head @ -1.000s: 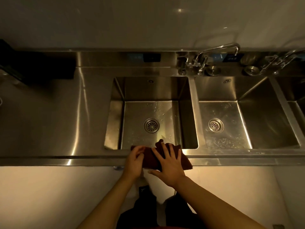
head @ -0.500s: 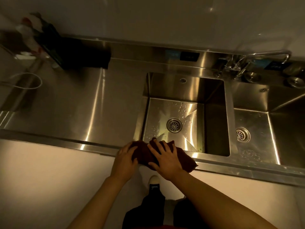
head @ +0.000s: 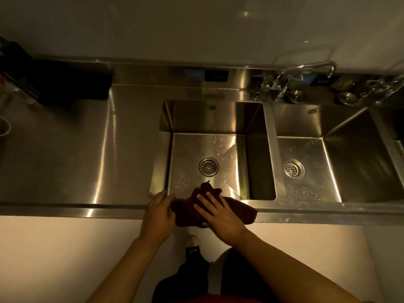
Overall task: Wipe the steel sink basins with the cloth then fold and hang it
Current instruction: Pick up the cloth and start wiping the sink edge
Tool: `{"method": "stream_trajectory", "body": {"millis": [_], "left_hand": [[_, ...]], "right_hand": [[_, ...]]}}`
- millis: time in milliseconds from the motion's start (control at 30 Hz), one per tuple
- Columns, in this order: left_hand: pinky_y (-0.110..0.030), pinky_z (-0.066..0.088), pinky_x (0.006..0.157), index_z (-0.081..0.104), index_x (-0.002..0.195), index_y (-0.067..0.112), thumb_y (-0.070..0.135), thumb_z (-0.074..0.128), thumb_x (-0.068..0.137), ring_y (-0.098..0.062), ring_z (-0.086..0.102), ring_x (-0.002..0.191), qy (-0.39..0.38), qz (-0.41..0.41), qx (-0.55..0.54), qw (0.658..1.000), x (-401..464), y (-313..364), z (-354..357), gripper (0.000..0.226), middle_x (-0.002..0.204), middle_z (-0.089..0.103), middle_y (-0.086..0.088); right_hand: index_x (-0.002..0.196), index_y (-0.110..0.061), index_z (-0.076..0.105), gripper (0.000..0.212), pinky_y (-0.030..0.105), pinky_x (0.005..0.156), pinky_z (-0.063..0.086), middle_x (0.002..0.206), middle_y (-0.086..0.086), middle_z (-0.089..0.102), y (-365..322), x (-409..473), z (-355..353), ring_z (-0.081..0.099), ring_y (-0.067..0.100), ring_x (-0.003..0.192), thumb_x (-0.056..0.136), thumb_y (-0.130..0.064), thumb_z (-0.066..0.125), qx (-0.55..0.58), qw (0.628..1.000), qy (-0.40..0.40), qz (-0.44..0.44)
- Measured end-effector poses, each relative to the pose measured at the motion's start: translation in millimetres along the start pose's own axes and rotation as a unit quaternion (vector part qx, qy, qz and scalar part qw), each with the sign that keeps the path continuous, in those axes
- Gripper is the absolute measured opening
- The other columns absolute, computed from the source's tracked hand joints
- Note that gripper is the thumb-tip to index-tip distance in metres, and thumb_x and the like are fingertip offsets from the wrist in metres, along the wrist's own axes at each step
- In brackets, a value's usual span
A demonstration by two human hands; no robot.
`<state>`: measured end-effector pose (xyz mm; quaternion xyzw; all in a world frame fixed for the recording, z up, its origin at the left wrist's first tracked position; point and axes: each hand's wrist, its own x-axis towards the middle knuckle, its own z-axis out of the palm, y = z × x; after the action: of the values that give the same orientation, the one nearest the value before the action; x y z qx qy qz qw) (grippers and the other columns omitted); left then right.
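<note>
Hands unmoved: right hand point(head: 220, 215) still flat on cloth point(head: 244, 212), left hand point(head: 158, 213) pinching its edge.

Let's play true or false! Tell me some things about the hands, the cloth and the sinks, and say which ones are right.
1. The dark cloth lies on the front edge of the left basin. True.
2. The right hand rests flat on top of the cloth. True.
3. The left hand is turning the faucet. False: it holds the cloth's left end at the counter edge.
4. Water is streaming from the faucet. False: no stream shows, only droplets on the basin floors.
5. Each basin has a round drain; the left drain is uncovered. True.
</note>
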<state>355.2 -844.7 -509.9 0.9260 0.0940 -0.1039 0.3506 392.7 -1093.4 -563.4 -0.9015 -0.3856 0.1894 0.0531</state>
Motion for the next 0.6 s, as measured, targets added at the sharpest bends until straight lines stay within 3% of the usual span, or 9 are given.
{"method": "stream_trajectory", "body": {"millis": [233,400,533,600], "left_hand": [[-0.039,0.031,0.122,0.060,0.145,0.013,-0.003,0.060,0.092,-0.032,0.038,0.149,-0.045,0.023,0.010,0.999,19,64,46,0.055,0.159,0.044,-0.013],[-0.040,0.033,0.122,0.060,0.145,0.013,0.001,0.059,0.094,-0.030,0.039,0.148,-0.072,0.034,0.022,0.997,27,96,77,0.052,0.157,0.047,-0.011],[-0.038,0.035,0.120,0.060,0.144,0.013,0.004,0.058,0.097,-0.028,0.041,0.145,-0.088,0.033,0.024,0.995,31,120,97,0.049,0.155,0.048,-0.008],[-0.039,0.035,0.120,0.059,0.145,0.014,0.005,0.058,0.097,-0.027,0.041,0.145,-0.096,0.031,0.023,0.995,33,131,104,0.050,0.155,0.048,-0.008]], "right_hand": [[0.163,-0.034,0.004,0.064,0.053,0.125,0.001,0.171,0.000,-0.006,71,-72,-4,-0.008,0.031,0.157,0.108,-0.042,0.035,0.000,1.000,-0.017,0.025],[0.163,-0.028,0.017,0.066,0.052,0.124,0.007,0.171,0.004,0.005,118,-122,-15,0.003,0.034,0.156,0.105,-0.036,0.048,-0.006,0.999,-0.011,0.038],[0.164,-0.030,0.001,0.095,0.048,0.125,-0.003,0.170,0.001,-0.014,142,-154,-13,-0.016,0.030,0.156,0.092,0.003,0.053,0.018,0.999,-0.005,0.046],[0.164,-0.030,0.003,0.106,0.046,0.126,-0.003,0.170,-0.002,-0.014,147,-162,-14,-0.018,0.026,0.156,0.082,0.015,0.052,0.037,0.998,-0.002,0.049]]}}
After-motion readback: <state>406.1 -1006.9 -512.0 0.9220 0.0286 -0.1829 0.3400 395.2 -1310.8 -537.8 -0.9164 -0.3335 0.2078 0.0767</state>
